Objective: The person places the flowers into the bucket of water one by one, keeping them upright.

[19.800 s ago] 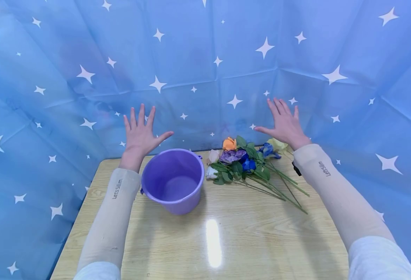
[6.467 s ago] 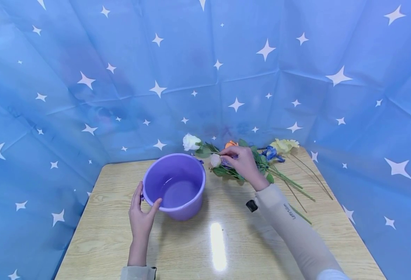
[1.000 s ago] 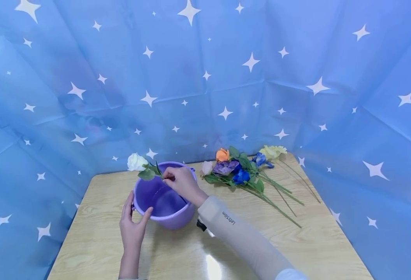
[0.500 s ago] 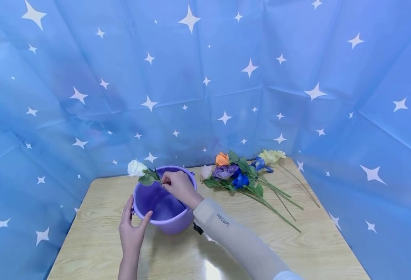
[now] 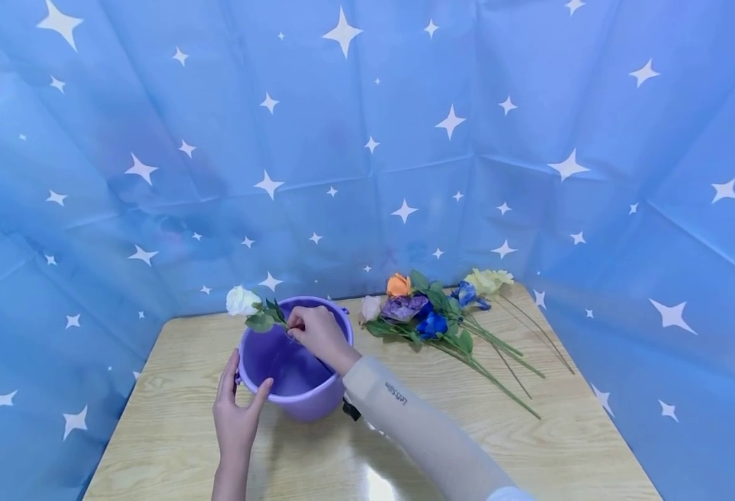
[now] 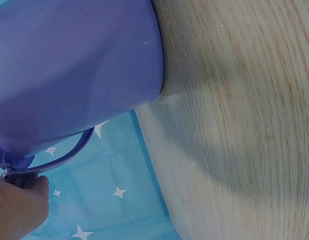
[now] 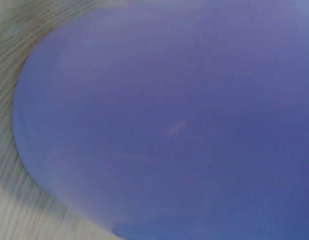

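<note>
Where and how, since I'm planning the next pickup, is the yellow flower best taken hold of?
The yellow flower is probably best pinched by its stem just below the bloom, coming from above and the right. Its broad, ruffled bloom lies close beside a blue flower, while the outermost stem, apparently its own, runs thin and bare rightward, leaving room.

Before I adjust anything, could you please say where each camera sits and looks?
Head: worn there, facing forward and down at the purple bucket; left hand and right hand show.
Left wrist: worn there, facing the bucket's side; the left hand partly shows.
Right wrist: worn there, facing the bucket's side; no hand shows.
Both wrist views share the bucket and wooden table.
</note>
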{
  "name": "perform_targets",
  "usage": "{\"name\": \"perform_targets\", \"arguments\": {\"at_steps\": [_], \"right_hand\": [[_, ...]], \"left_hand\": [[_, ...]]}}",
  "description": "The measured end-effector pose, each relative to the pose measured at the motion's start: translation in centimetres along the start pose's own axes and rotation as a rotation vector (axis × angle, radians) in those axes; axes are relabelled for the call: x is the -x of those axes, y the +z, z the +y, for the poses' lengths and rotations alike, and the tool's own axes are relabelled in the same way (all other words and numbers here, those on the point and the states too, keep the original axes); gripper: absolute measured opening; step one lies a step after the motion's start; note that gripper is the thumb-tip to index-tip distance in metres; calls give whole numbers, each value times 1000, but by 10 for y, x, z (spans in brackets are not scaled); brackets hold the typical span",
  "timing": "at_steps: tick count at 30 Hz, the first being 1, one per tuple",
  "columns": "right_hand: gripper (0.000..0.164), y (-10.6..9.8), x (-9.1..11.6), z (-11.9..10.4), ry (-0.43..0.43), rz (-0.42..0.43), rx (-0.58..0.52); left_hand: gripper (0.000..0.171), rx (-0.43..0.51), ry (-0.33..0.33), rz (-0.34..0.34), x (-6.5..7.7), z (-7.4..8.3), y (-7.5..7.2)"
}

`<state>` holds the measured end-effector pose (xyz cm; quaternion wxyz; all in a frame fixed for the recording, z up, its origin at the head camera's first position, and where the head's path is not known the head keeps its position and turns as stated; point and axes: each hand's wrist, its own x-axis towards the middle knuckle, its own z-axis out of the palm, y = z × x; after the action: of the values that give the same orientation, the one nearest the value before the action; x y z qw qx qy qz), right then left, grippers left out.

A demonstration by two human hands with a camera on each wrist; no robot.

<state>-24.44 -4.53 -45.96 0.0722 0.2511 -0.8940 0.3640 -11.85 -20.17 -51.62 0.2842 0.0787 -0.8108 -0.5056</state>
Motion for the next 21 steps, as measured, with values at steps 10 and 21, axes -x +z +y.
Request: {"name": "perform_targets", "arguments": {"at_steps": [10, 21], "right_hand": [[5, 1, -2, 1, 29, -15, -17], [5, 0, -3, -2, 39, -44, 13]], "left_hand": [[77, -5, 20, 10, 0, -1, 0], [77, 9, 35, 23, 0, -3, 1]]}}
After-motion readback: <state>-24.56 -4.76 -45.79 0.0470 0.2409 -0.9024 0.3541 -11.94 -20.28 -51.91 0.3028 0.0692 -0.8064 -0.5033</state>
